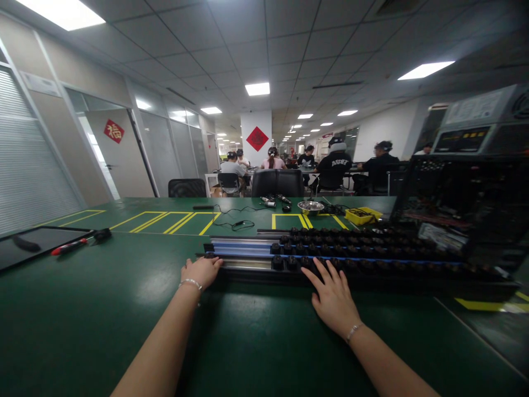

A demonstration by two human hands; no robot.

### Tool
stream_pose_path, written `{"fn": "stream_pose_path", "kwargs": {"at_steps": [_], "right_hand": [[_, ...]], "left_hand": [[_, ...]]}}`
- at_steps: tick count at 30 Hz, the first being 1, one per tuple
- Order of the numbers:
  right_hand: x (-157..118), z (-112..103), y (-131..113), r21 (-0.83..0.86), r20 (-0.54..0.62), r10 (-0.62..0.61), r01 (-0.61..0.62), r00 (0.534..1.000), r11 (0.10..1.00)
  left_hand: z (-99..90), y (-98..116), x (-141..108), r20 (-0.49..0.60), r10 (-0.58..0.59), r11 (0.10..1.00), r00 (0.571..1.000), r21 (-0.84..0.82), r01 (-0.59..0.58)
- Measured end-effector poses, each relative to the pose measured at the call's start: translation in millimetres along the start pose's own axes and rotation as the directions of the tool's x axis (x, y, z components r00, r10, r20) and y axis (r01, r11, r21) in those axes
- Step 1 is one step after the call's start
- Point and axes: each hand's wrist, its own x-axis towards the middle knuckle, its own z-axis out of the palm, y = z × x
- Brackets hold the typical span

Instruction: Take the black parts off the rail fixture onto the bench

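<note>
Long metal rails [248, 264] carrying rows of black round parts [291, 263] lie side by side across the green table [136, 309]. My left hand [202, 271] is at the left end of the nearest rail, its fingers bent round a small black part [210, 256] there. My right hand [334, 298] reaches over the front edge of the same rail with its fingers spread, the fingertips at the black parts right of the bare stretch. Nothing shows in its grasp.
A dark flat panel [39, 242] and a red-handled tool [70, 246] lie at the left. Behind the rails are cables [242, 224], a metal bowl [311, 207] and a yellow tray [363, 215]. An open computer case [454, 193] stands right. People sit farther back.
</note>
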Motion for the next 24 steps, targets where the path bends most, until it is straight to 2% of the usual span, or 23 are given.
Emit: {"fn": "stream_pose_path", "kwargs": {"at_steps": [5, 13, 24], "right_hand": [[0.1, 0.4, 0.1, 0.001, 0.005, 0.003, -0.003, 1.0, 1.0], [-0.1, 0.6, -0.3, 0.006, 0.004, 0.004, -0.004, 1.0, 1.0], [0.1, 0.0, -0.4, 0.003, 0.002, 0.005, -0.005, 1.0, 1.0]], "left_hand": [[0.6, -6.5, 3.7, -0.003, 0.031, 0.999, 1.0, -0.024, -0.031], [1.7, -13.8, 7.9, -0.022, -0.01, 0.999, 1.0, -0.037, 0.01], [-0.7, -9.8, 4.9, -0.053, -0.053, 0.999, 0.997, -0.001, 0.053]]}}
